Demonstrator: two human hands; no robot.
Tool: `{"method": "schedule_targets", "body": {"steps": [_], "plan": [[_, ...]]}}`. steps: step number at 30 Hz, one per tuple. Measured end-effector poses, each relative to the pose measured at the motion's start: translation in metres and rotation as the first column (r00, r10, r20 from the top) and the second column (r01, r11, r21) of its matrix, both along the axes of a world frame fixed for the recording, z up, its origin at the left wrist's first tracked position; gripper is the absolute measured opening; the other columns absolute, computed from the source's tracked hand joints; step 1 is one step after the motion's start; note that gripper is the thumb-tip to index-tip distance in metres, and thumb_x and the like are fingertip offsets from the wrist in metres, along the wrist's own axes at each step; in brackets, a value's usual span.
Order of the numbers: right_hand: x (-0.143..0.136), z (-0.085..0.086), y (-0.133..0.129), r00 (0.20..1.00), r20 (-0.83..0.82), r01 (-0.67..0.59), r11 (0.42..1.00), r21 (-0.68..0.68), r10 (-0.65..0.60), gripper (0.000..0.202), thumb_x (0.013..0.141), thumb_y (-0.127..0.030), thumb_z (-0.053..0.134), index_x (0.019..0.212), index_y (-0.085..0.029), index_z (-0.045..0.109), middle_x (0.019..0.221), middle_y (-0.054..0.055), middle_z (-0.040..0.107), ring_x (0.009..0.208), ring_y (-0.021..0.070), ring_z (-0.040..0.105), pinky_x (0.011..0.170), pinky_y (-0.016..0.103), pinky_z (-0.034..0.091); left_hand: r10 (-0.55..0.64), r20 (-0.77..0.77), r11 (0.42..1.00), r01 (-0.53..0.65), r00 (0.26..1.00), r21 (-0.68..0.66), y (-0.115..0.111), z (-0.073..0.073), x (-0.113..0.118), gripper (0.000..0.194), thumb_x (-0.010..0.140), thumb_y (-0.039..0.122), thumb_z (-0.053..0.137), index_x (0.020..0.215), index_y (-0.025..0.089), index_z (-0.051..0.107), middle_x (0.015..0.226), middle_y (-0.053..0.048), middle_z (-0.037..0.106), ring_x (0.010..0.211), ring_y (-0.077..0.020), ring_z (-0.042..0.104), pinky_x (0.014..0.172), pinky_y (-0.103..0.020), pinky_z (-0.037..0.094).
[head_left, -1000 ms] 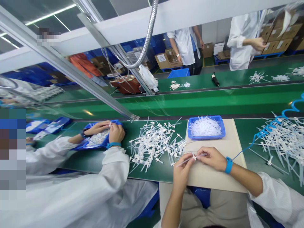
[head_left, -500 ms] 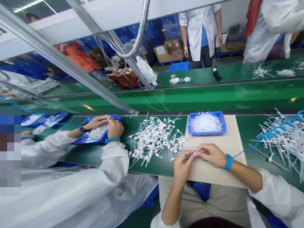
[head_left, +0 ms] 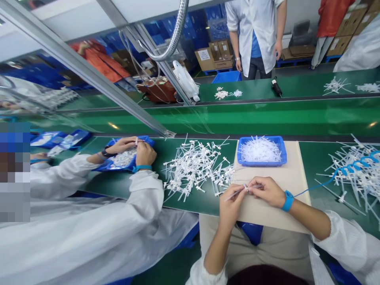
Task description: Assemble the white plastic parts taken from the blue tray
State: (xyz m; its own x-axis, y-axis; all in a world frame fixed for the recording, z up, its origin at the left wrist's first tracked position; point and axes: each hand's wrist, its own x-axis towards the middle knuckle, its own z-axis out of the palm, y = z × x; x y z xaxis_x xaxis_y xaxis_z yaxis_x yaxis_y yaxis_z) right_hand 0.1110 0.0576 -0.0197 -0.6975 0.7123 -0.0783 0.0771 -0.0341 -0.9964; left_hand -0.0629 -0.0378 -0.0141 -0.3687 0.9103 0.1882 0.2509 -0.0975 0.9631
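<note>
Where the fingertips meet: left hand (head_left: pixel 233 201) and right hand (head_left: pixel 268 192) both pinch, thumb against finger with hardly any gap, on one white-jointed tube (head_left: pixel 246 187); its thin end runs towards eight o'clock.
Reason for the pinch: so slight a piece probably needs fingertips on both sides to steady it.
Left forearm: slants up from between six and seven o'clock, bare, thumb side uppermost.
Right forearm: lies along four o'clock, back of the hand upward, blue wrist strap (head_left: pixel 287 201) round the wrist.
Beige mat (head_left: pixel 292 174): under the joint, perhaps as a pale working ground.
Blue tray (head_left: pixel 263 162): one o'clock, holding translucent strips (head_left: pixel 260 149), seemingly placed for short reach.
Similar pieces: left pile (head_left: pixel 192 170) towards ten o'clock, right pile (head_left: pixel 356 178) near three.
Co-worker's hands (head_left: pixel 145 154): ten o'clock, well apart.
</note>
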Motion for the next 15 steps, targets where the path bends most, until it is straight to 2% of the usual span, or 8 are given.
{"method": "schedule_targets", "body": {"steps": [6, 12, 15], "plan": [[0.000, -0.001, -0.001, 0.999, 0.028, 0.027, 1.000, 0.007, -0.027, 0.018, 0.093, -0.037, 0.073, 0.092, -0.018, 0.074, 0.079, 0.002, 0.075, 0.064, 0.0150, 0.069, 0.064, 0.027, 0.054, 0.015, -0.031, 1.000, -0.015, 0.999, 0.007, 0.001, -0.001, 0.001, 0.009, 0.091, 0.030, 0.083, 0.091, 0.022, 0.086, 0.088, -0.006, 0.082, 0.084, -0.0216, 0.077, 0.082, -0.032, 0.061], [-0.002, 0.010, -0.001, 1.000, 0.008, 0.028, 0.999, -0.029, -0.028, 0.024, 0.093, -0.043, 0.074, 0.093, -0.018, 0.075, 0.084, 0.004, 0.077, 0.069, 0.0162, 0.071, 0.069, 0.029, 0.056, 0.036, 0.010, 0.999, -0.036, 0.999, 0.021, 0.001, 0.000, 0.003, 0.011, 0.091, 0.032, 0.082, 0.092, 0.022, 0.086, 0.088, -0.006, 0.081, 0.084, -0.0224, 0.077, 0.081, -0.033, 0.062], [-0.002, 0.013, 0.002, 1.000, -0.011, -0.002, 0.999, -0.047, 0.002, 0.031, 0.097, -0.049, 0.070, 0.097, -0.018, 0.076, 0.082, 0.005, 0.076, 0.069, 0.0158, 0.069, 0.065, 0.028, 0.054, 0.059, 0.052, 0.998, -0.061, 0.997, 0.029, 0.000, 0.000, 0.004, 0.010, 0.091, 0.030, 0.082, 0.091, 0.021, 0.085, 0.088, -0.006, 0.080, 0.085, -0.0216, 0.076, 0.082, -0.033, 0.062]]}}
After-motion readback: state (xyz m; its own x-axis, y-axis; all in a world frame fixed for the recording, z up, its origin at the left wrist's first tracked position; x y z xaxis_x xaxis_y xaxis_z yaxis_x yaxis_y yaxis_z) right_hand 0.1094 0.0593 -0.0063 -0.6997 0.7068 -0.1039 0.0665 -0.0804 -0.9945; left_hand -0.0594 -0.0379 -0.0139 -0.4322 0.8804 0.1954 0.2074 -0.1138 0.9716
